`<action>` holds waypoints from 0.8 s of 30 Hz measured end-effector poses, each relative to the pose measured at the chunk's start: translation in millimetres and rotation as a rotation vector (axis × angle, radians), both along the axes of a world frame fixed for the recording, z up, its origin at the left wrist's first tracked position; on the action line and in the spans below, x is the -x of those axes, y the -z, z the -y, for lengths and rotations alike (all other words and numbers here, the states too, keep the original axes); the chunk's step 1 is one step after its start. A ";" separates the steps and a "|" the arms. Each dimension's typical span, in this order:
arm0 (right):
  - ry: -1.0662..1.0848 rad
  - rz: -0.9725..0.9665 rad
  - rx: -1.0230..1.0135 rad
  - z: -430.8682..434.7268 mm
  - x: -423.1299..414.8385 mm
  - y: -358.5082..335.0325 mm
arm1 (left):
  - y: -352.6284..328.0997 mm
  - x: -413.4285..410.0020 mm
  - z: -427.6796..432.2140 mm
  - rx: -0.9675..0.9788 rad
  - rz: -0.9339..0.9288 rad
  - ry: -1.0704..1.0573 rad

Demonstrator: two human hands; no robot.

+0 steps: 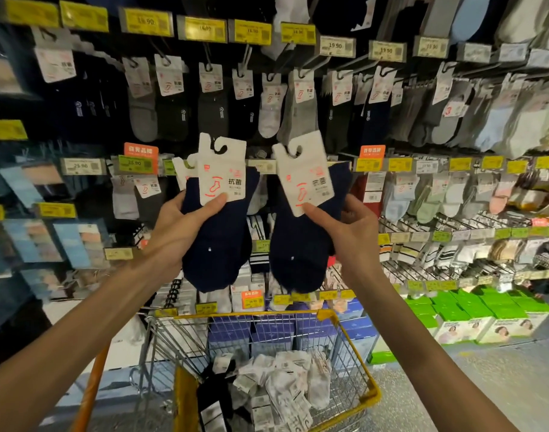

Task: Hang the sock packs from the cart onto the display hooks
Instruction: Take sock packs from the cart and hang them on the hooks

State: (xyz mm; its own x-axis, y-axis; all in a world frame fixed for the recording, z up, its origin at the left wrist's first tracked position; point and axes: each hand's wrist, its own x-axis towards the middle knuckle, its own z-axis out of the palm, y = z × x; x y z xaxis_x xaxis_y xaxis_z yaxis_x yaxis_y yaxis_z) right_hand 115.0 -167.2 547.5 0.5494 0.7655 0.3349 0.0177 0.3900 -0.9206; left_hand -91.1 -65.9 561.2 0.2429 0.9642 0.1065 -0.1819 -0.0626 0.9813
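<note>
My left hand (181, 227) grips a navy sock pack (218, 244) with a white card header, thumb pressed on the card; more white cards show behind it. My right hand (349, 229) holds a second navy sock pack (298, 251), thumb on its tilted white card. Both packs are raised in front of the display, below the upper row of hooks (245, 60) hung with grey, black and white socks. The yellow-rimmed wire cart (365, 374) stands below, holding several white and black sock packs (282, 388).
Rows of hooks with hanging socks and yellow price tags (201, 29) fill the wall ahead. Green boxes (472, 310) are stacked low on the right, blue boxes (273, 335) behind the cart. Speckled floor lies at the lower right.
</note>
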 end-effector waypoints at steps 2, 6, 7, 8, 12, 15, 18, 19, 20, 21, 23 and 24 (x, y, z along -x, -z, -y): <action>0.141 0.094 -0.108 -1.3 5.6 -4.0 | 4.9 1.0 0.4 -0.017 0.045 0.002; 0.324 0.485 -0.139 -18.1 43.1 4.4 | 14.8 -12.0 10.4 -0.060 0.102 0.041; 0.344 0.639 -0.113 -22.1 56.2 12.0 | 18.3 -16.3 12.7 -0.075 0.096 0.033; 0.379 0.818 -0.064 -24.6 68.4 19.6 | 21.5 -19.3 13.7 -0.091 0.085 0.021; 0.343 1.122 0.106 -25.5 80.2 35.4 | 29.7 -15.3 10.5 -0.059 0.083 -0.021; 0.246 1.077 0.060 -20.7 74.7 39.7 | 34.4 -9.7 8.7 -0.066 0.051 0.019; 0.246 1.170 0.087 -21.4 71.2 44.8 | 39.7 -10.5 7.6 -0.084 0.024 0.035; 0.205 1.157 0.103 -22.3 70.0 45.9 | 40.8 -11.8 7.8 -0.098 0.015 0.032; 0.154 1.125 0.120 -24.4 67.4 47.5 | 42.0 -13.4 7.5 -0.115 0.006 0.028; 0.109 1.078 0.117 -25.9 64.6 48.0 | 43.1 -14.4 7.2 -0.139 -0.008 0.027; 0.008 0.887 0.078 -27.6 57.3 47.9 | 41.5 -14.7 7.1 -0.123 0.010 0.014; -0.059 0.727 0.052 -26.6 53.0 45.8 | 41.2 -13.8 4.7 -0.093 0.035 0.013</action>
